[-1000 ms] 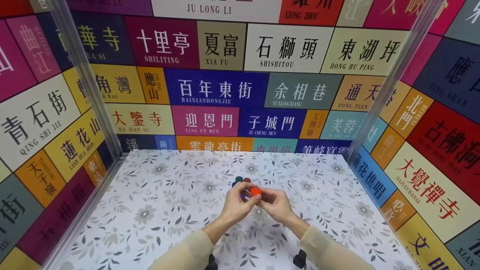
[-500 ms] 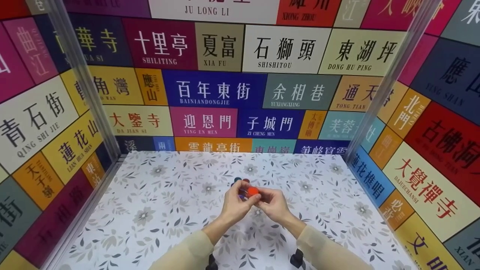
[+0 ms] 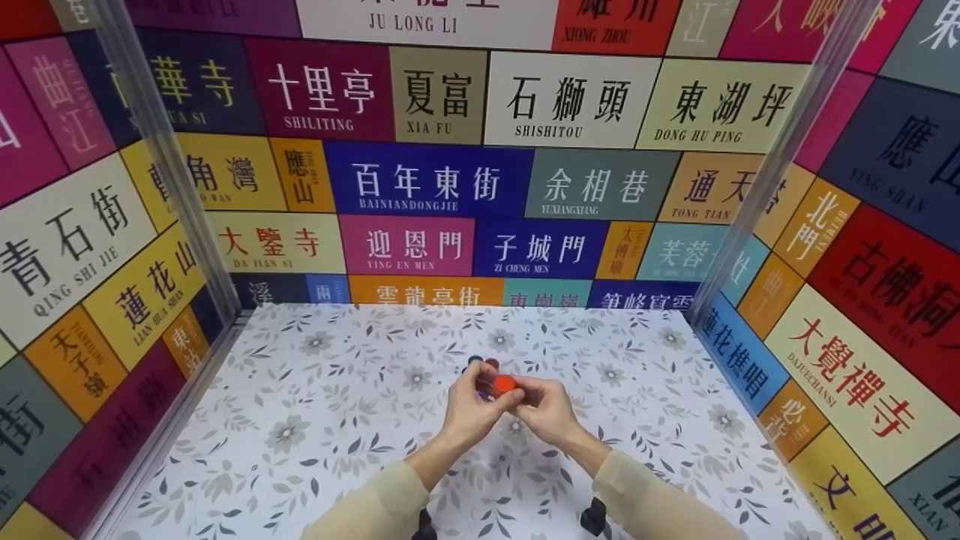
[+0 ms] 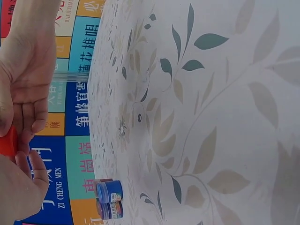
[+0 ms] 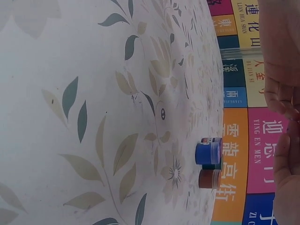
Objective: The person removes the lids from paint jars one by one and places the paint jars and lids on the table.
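Note:
Above the table, my left hand [image 3: 474, 409] and right hand [image 3: 553, 411] meet at a small red paint jar [image 3: 505, 384]. Its round red top shows between the fingertips. The left thumb and fingers pinch it, and the right fingers grip it from the other side. In the left wrist view the red jar [image 4: 8, 142] is cut by the frame edge. Beyond the hands, more small paint jars stand on the table: a dark teal one [image 3: 475, 360], a dark red one [image 3: 492, 363] and blue ones [image 4: 110, 191], partly hidden by the left hand in the head view.
A white cloth [image 3: 322, 405] with grey flowers and leaves covers the table. Walls of coloured panels [image 3: 431, 180] with characters rise at the back and both sides. Clear plastic corner strips [image 3: 161, 150] join the walls.
Both hands stay together on the red jar with barely any movement. The head view has shifted slightly.

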